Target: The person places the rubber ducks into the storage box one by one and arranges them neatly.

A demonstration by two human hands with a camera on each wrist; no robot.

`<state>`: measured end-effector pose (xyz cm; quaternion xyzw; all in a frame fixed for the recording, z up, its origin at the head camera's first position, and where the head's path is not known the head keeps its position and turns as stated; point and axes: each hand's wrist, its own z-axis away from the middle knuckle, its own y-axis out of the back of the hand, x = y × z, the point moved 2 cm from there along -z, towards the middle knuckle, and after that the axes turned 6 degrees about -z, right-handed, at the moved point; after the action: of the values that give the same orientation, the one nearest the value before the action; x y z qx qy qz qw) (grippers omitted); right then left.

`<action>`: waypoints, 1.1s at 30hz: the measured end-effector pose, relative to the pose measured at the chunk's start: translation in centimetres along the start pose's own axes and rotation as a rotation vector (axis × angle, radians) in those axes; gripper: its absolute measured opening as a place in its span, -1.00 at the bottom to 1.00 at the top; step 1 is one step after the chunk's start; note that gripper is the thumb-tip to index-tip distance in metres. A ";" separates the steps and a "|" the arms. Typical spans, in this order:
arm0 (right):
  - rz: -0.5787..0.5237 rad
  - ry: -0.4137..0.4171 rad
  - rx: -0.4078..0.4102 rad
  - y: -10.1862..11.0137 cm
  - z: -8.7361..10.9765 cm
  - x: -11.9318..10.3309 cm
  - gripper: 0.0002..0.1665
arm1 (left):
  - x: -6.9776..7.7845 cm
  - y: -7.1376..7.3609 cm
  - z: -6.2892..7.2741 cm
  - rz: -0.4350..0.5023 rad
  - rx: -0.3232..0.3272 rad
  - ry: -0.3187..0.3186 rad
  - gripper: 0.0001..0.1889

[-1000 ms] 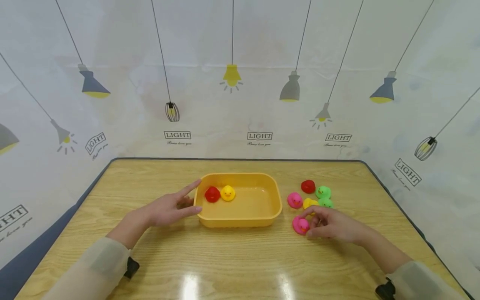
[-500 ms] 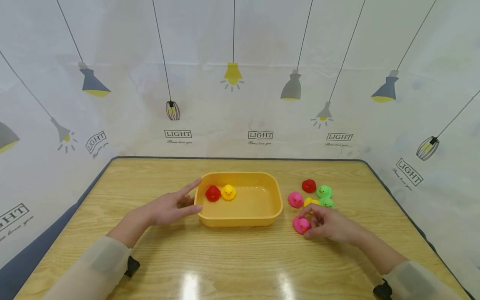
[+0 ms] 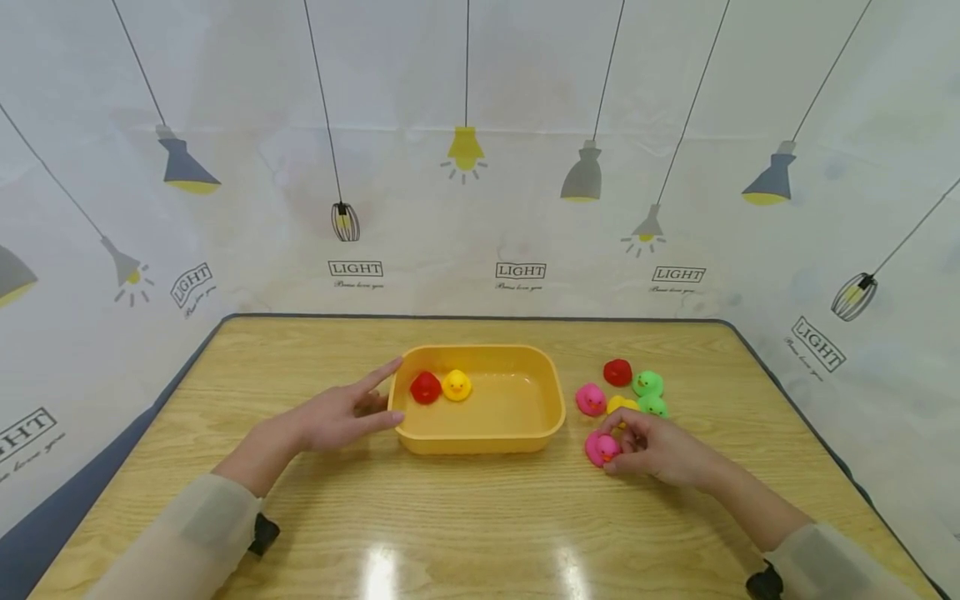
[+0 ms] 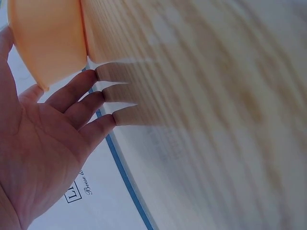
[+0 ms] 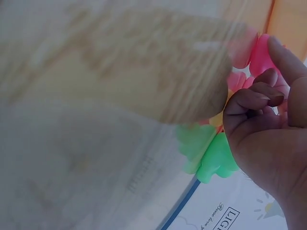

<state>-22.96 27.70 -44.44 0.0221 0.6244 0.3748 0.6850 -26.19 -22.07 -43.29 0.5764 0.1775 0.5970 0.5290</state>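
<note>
On the wooden table, a yellow plastic tub [image 3: 480, 444] holds a red toy duck [image 3: 425, 387] and a yellow rubber duck [image 3: 457, 386]. My left hand [image 3: 330, 421] is at the tub's left end, straight thumb and index finger touching the rim; its other fingertips point down at the tabletop in the left wrist view. To the right of the tub, my right hand [image 3: 660, 450] pinches a pink rubber duck [image 3: 602, 448] between thumb and index finger. The right wrist view shows the thumb against this duck [image 5: 261, 55], the remaining fingers curled in.
Behind the right hand sit another pink duck [image 3: 590, 399], a red duck [image 3: 617, 372], a partly hidden yellow duck [image 3: 621, 405] and two green ducks [image 3: 647, 383]. A lamp-printed backdrop [image 3: 420, 225] rises along the table's back and sides.
The right thumb has come in against the near side of the pink duck, the hand shifting slightly left. My left hand and the tub keep their place.
</note>
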 end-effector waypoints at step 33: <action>0.086 0.133 0.210 3.0 -2.3 -7.0 -0.50 | -0.1 -0.1 -0.1 0.012 -0.005 -0.008 -0.01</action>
<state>-26.01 25.06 -37.53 0.0954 0.7027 0.3372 0.6192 -26.30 -22.11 -43.46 0.5784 0.1704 0.5985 0.5275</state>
